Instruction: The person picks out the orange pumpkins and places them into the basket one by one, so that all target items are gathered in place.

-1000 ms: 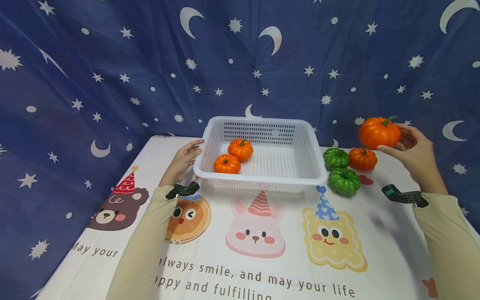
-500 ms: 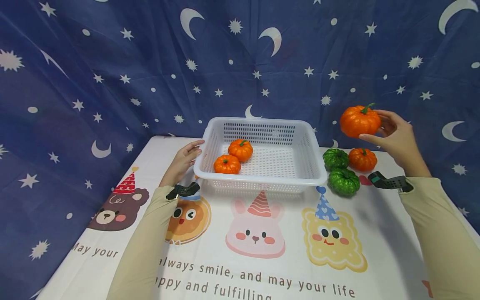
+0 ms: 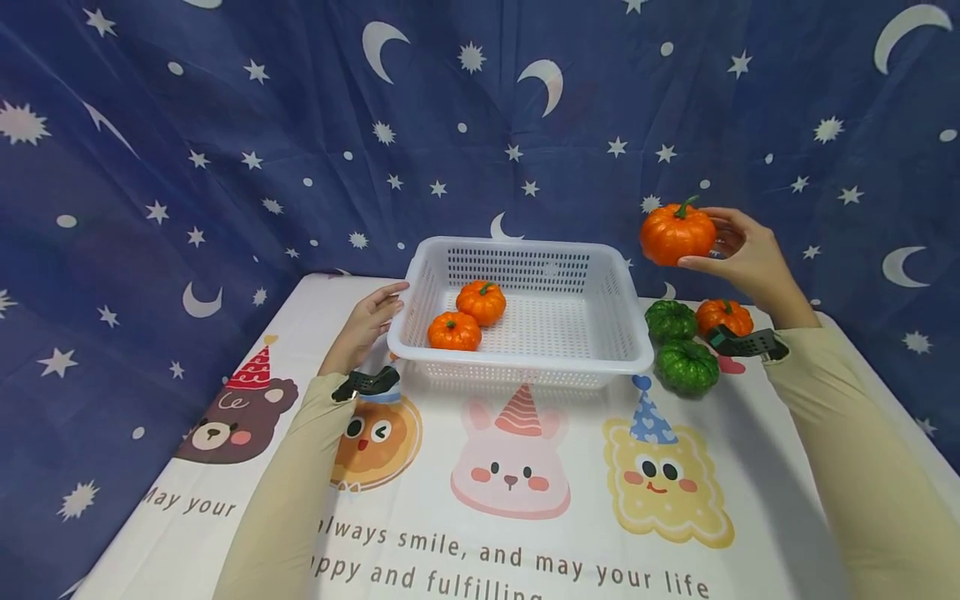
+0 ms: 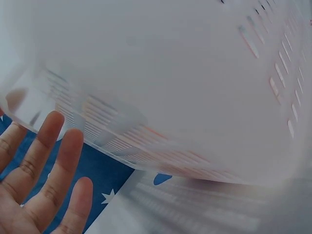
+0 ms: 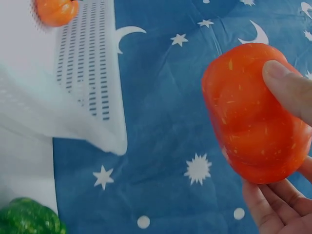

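An orange pumpkin [image 3: 678, 235] with a green stem is held up in my right hand [image 3: 750, 254], to the right of the white basket [image 3: 517, 362] and higher than its rim. In the right wrist view the thumb lies on one side of the pumpkin [image 5: 253, 112] and the fingers on the other. My left hand [image 3: 363, 327] rests at the basket's left end, fingertips right at the rim. The left wrist view shows those fingers [image 4: 68, 151] fairly straight against the basket wall [image 4: 146, 97]. Two smaller orange pumpkins [image 3: 481, 302] sit inside, towards the left.
Two green pumpkins [image 3: 686, 367] and another orange pumpkin [image 3: 724, 317] stand together on the table, just right of the basket. A white tablecloth [image 3: 570, 467] with cartoon prints covers the table. Behind it hangs a dark blue curtain [image 3: 450, 100] with moons and stars.
My right hand has carried the orange pumpkin left, and slightly up, closer to the basket's right end. My left hand and the basket have stayed in place.
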A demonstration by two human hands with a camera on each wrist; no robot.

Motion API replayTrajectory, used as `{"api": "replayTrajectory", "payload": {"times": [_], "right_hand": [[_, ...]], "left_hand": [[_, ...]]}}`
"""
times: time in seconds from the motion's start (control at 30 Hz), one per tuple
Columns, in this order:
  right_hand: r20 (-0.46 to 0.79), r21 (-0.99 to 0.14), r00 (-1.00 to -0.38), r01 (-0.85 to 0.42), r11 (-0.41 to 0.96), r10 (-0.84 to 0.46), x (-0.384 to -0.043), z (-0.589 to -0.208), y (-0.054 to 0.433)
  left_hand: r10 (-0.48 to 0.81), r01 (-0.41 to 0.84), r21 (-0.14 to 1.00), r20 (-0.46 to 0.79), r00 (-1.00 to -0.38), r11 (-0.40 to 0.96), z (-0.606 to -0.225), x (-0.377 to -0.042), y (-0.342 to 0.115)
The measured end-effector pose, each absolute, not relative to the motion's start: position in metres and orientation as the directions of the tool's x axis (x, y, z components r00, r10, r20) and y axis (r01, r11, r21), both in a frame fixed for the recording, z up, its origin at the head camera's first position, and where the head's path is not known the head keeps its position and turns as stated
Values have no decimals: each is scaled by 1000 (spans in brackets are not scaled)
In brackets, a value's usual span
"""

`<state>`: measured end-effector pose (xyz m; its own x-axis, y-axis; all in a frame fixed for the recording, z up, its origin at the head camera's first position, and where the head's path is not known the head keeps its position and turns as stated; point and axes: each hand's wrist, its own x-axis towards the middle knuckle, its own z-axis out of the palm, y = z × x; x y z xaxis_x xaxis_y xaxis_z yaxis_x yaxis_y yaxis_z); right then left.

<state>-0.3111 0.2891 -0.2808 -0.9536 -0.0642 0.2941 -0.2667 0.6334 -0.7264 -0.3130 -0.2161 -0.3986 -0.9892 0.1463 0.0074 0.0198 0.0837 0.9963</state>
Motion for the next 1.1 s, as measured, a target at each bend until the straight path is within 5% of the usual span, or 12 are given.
{"api": "replayTrajectory", "payload": {"times": [1.1], "right_hand": [[122,-751,-930,-316,580,-347,-349,-284,198]], "left_hand": [[169,28,999,22,-985,34,-396,-310,-216]]}}
